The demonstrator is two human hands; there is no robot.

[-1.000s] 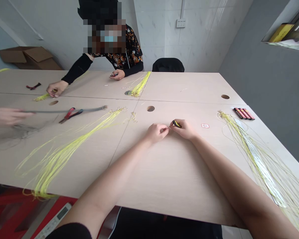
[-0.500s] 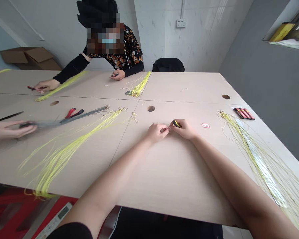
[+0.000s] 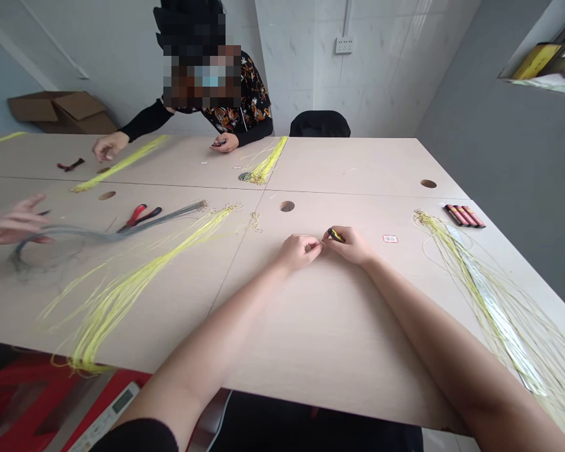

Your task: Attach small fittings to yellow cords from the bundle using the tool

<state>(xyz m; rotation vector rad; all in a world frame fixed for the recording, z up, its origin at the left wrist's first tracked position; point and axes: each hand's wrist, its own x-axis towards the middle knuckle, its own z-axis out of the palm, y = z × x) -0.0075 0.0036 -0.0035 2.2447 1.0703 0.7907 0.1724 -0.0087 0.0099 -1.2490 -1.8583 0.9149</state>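
My left hand [image 3: 297, 251] is closed in a pinch above the table, thumb against fingertips; what lies between them is too small to make out. My right hand [image 3: 355, 245] is closed around a small black-and-yellow tool [image 3: 335, 235], whose kind I cannot tell. The fingertips of both hands nearly meet. To the right of my right hand lies a small label [image 3: 390, 238] with a red border. Left of my hands is a bundle of yellow cords [image 3: 150, 267], with a few loose looped ends [image 3: 255, 221] near its tip.
More yellow cords [image 3: 471, 276] spread at the right over a silvery strip, beside several red-and-black tubes [image 3: 464, 216]. At left are red-and-black pliers [image 3: 139, 217], a grey strand bundle [image 3: 169, 215] and another person's hand [image 3: 16, 223]. A co-worker [image 3: 257, 94] sits opposite.
My hands keep their pose. At left, the other person's hand has opened and let go of the grey bundle. The co-worker opposite has released red-handled pliers, drawing that hand back.
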